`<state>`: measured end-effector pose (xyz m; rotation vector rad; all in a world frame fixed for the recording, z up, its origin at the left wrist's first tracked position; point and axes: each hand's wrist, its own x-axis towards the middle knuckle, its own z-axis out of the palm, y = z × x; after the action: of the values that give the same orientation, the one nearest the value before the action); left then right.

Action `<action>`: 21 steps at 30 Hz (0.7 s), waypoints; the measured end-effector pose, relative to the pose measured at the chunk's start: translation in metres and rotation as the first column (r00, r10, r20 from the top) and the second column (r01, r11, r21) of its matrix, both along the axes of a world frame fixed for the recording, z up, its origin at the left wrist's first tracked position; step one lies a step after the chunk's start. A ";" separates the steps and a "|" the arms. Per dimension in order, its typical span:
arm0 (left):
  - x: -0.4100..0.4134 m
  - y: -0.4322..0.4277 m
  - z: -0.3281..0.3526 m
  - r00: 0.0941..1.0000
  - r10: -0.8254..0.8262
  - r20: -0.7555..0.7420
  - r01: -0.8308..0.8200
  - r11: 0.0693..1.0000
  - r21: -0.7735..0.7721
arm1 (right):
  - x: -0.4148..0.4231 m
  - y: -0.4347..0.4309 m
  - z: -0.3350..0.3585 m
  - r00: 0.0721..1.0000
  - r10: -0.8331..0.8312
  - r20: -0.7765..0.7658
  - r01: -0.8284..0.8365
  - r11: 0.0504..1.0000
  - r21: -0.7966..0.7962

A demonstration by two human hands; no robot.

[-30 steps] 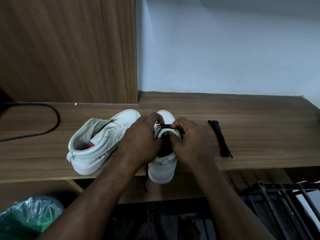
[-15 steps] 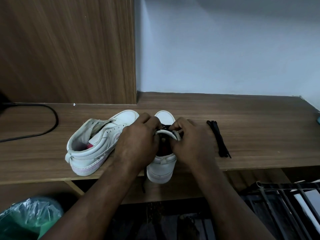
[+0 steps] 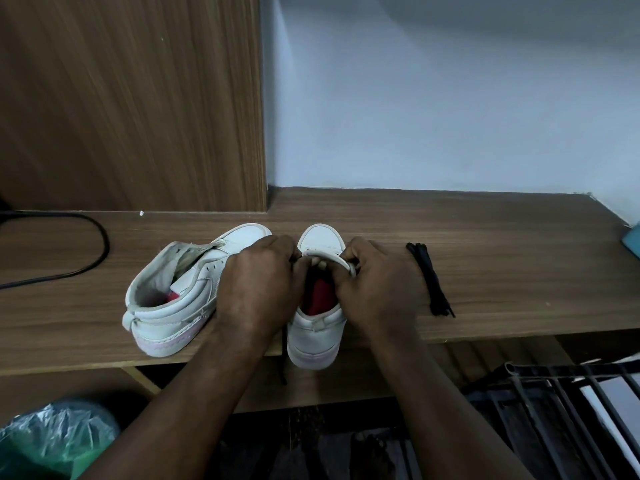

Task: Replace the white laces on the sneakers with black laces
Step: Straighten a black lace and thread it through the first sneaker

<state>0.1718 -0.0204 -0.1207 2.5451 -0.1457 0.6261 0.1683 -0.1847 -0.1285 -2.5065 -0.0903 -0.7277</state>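
Observation:
Two white high-top sneakers stand on a wooden shelf [image 3: 485, 230]. The left sneaker [image 3: 173, 306] has no lace and leans toward the right one. The right sneaker [image 3: 317, 327] points away from me, its heel over the shelf's front edge. My left hand [image 3: 258, 285] and my right hand [image 3: 377, 289] close around its upper from both sides, fingers pinched at the tongue and eyelets. A black lace end [image 3: 284, 355] hangs down beside its heel. What the fingertips pinch is hidden. A second black lace [image 3: 431, 278] lies bundled on the shelf to the right.
A black cable [image 3: 86, 244] curves across the shelf at far left. A wooden panel [image 3: 131, 98] rises behind the left sneaker. A green plastic bag [image 3: 59, 441] sits below at left, a black metal rack [image 3: 561, 410] below at right. A teal object [image 3: 632, 240] touches the right edge.
Both hands have shifted slightly on the right sneaker, pulling its tongue and opening wider so the red insole shows. The black lacing seen near the toe earlier is now covered.

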 end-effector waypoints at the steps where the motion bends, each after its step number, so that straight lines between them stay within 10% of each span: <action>1: 0.000 -0.001 -0.001 1.000 -0.001 -0.004 0.001 1.000 -0.011 | 0.000 -0.001 0.000 1.000 0.004 -0.011 -0.004 1.000 0.005; 10: 0.005 -0.007 -0.002 0.994 0.068 -0.086 -0.074 0.995 -0.067 | 0.001 -0.019 0.005 0.950 0.236 -0.206 -0.219 0.970 0.103; 21: 0.007 -0.006 0.000 0.996 0.065 -0.066 -0.065 0.998 0.000 | 0.008 -0.007 -0.002 0.992 -0.011 -0.124 0.020 0.997 0.070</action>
<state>0.1788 -0.0265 -0.1203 2.5736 -0.0393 0.5663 0.1764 -0.1921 -0.1306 -2.4799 -0.0008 -0.5696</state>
